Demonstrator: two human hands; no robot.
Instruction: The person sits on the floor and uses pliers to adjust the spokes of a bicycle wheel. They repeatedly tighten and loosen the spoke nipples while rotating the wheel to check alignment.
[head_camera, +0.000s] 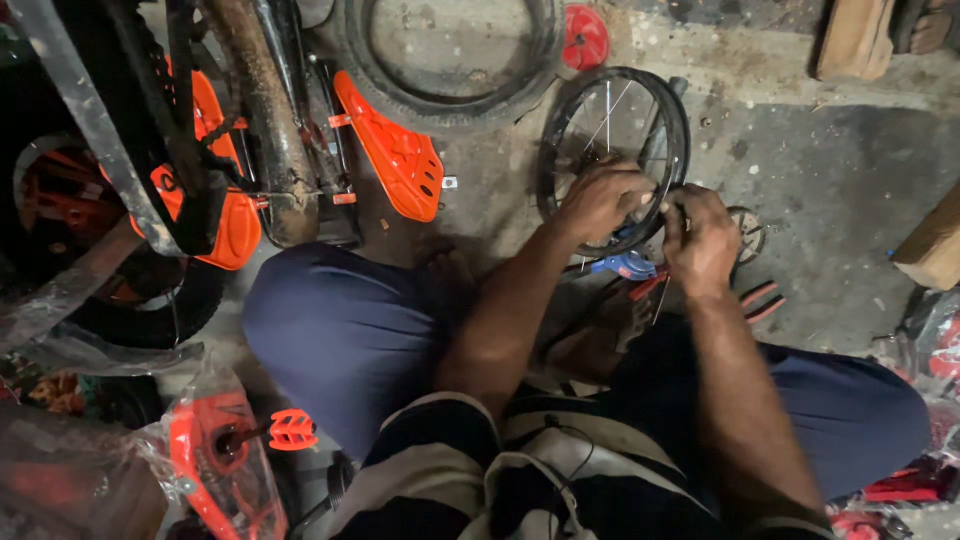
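Striped shirt and two blue-clad knees fill the bottom of the view, nearest the lens; the person sits on the concrete floor.

Largest in view is one bike frame, dark and rusty, standing at upper left with orange guards on it. One guard hangs free on its right side, another sits behind the frame's bars. Beside it lies one loose tyre, flat on the floor, with bare concrete inside its ring. A second tyre shows at far left, partly hidden.

One small spoked wheel lies on the floor just ahead of the knees, below the loose tyre. Both hands work at its near rim. The left hand is closed over the rim, fingers curled around it. The right hand is closed too, pinching something small at the rim; what it pinches is too small to tell.

Two clear plastic bags serve as containers: one at lower left holds an orange part with a pedal sticking out, one at far right holds red parts.

Smaller things: one red disc at top, one blue-handled tool under the hands, one pair of red-handled pliers, and one sprocket just beside the right hand.
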